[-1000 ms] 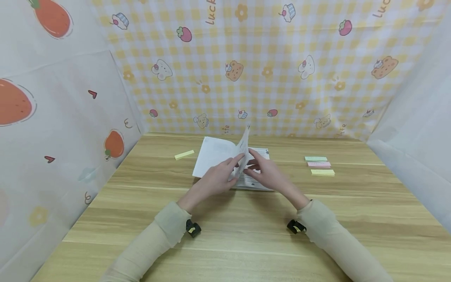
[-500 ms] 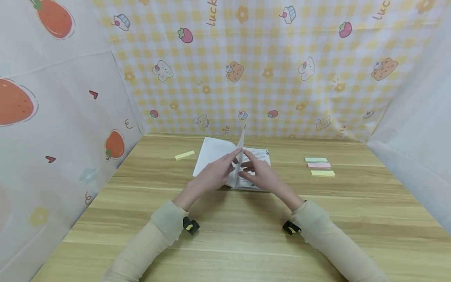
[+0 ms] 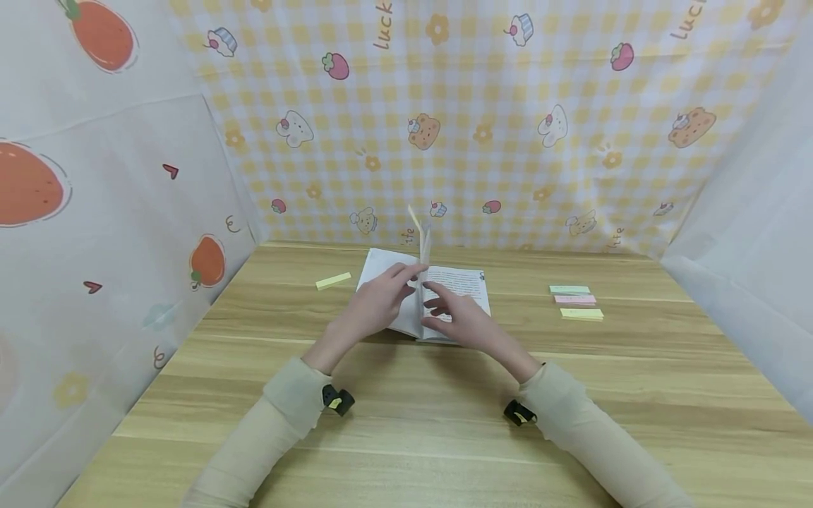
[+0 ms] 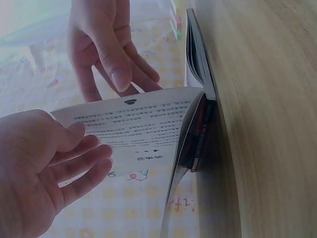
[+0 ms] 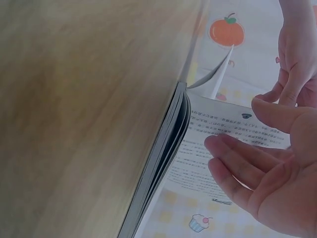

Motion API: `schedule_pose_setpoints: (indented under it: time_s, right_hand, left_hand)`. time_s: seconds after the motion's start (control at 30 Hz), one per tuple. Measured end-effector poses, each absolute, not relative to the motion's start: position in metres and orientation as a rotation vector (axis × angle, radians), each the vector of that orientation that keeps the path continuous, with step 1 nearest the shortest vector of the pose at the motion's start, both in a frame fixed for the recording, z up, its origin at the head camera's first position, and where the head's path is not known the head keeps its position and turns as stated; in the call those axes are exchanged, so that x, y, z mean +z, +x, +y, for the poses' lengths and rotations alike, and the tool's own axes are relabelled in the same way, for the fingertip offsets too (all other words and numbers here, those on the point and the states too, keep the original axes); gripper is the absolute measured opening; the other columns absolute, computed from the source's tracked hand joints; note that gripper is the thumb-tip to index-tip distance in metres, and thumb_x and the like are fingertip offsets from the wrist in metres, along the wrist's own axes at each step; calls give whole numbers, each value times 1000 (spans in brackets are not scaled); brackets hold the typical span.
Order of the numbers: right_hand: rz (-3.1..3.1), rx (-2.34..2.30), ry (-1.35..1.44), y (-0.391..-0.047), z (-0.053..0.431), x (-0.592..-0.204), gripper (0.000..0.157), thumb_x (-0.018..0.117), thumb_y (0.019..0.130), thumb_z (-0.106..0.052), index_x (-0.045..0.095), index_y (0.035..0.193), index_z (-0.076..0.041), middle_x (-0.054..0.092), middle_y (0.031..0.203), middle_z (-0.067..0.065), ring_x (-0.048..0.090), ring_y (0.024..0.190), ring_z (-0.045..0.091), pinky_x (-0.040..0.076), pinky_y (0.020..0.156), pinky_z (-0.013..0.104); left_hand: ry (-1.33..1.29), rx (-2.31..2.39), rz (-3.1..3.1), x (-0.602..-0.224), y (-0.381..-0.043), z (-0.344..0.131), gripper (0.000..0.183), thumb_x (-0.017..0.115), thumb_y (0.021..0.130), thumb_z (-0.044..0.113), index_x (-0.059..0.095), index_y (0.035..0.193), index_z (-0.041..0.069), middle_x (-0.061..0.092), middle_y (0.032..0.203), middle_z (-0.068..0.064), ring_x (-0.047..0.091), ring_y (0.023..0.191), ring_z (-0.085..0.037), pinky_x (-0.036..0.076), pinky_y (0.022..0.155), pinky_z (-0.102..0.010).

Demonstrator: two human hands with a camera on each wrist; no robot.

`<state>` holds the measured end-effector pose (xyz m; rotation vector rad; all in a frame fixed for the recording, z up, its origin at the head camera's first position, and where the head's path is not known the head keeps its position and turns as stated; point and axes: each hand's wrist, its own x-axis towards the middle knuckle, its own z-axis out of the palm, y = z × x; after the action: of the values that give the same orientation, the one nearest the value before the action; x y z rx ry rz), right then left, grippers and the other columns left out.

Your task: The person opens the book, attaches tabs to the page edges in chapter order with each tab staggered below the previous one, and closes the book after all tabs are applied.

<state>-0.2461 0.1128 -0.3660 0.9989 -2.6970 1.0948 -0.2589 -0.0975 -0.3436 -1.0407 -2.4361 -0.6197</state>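
A book (image 3: 457,282) lies spread on the wooden table, with a few pages (image 3: 424,247) standing nearly upright at its middle. My left hand (image 3: 376,300) is on the left of these pages; its thumb and index finger appear to pinch a raised page. In the left wrist view, the left hand (image 4: 54,158) partly covers the printed page (image 4: 138,119). My right hand (image 3: 460,317) is over the right-hand page, its fingers bent loosely and its thumb apart from them. In the right wrist view, the right hand (image 5: 267,168) holds nothing visible. A pale yellow strip (image 3: 414,215) shows above the raised pages.
A yellow sticky strip (image 3: 333,281) lies left of the book. To the right are green (image 3: 569,290), pink (image 3: 575,300) and yellow (image 3: 581,314) sticky note pads. A patterned cloth (image 3: 483,141) hangs behind the table (image 3: 432,437).
Both hands have moved left. The raised pages have swung leftward, uncovering more of the printed right-hand page. The sticky notes stay in place.
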Motion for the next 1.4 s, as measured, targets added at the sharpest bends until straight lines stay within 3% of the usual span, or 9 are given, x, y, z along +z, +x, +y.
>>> schedule_pose_setpoints:
  time_s: [0.3,0.6,0.9,1.23,1.4]
  right_hand:
    - [-2846,1007,1120,-245,112,-364,62,67,98,-17,40,151,0,66,127,21,66,115,32,53,96,47]
    - [-2902,884,1222,-243,112,-366,64,67,98,-20,38,152,-1,62,134,21,64,119,31,49,102,46]
    - [-2911,827,1323,-240,113,-366,63,66,99,-21,38,153,-1,62,133,21,62,120,33,49,102,46]
    - [-2941,701,1350,-237,111,-366,62,65,99,-25,42,152,-1,60,134,21,60,114,28,48,100,46]
    - [-2962,706,1341,-237,109,-367,61,65,100,-25,43,151,-1,57,140,20,58,121,28,45,104,47]
  left_hand:
    - [-1000,-645,-2440,-340,-262,-102,34,61,99,0,61,132,5,66,124,-12,67,107,-27,56,89,-39]
    - [-951,-700,-2460,-334,-263,-109,24,54,105,10,66,124,3,68,120,-10,66,107,-25,55,91,-40]
    - [-841,-750,-2564,-329,-264,-116,29,52,107,23,71,117,4,68,118,-9,66,97,-23,55,82,-42]
    - [-707,-630,-2743,-323,-266,-129,26,60,100,14,69,121,1,67,110,-12,65,93,-23,56,72,-37]
    - [-663,-467,-2873,-323,-266,-133,33,62,98,14,66,127,-1,64,123,-19,64,93,-26,55,72,-39]
